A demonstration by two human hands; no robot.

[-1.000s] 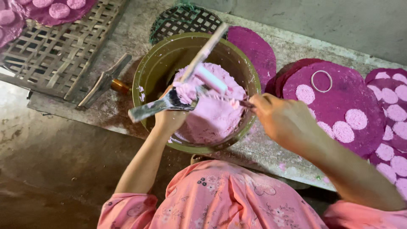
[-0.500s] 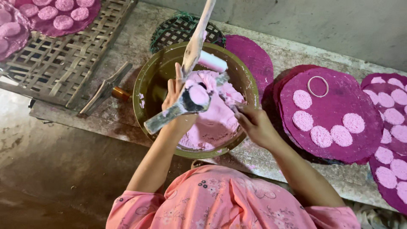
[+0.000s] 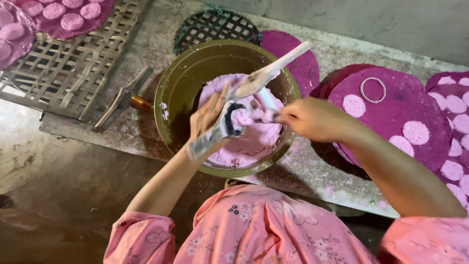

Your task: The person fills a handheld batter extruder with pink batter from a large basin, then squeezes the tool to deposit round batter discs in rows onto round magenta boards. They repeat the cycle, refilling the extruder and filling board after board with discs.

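Pink dough (image 3: 244,142) is worked above an olive-green bowl (image 3: 185,83).
A metal scoop (image 3: 220,129) is gripped in the closed left hand (image 3: 207,120); a small tool, blurred, is pinched by the right hand (image 3: 312,117) against it.

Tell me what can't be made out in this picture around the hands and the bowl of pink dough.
Head view only:
- The small tool in the right hand is hidden by the fingers and motion blur.
- The left hand holds a dough-caked metal scoop; its shape is blurred.
- The bottom of the olive-green round bowl is covered by the pale pink dough.
- The purple tray with pink discs is cut off by the right edge.
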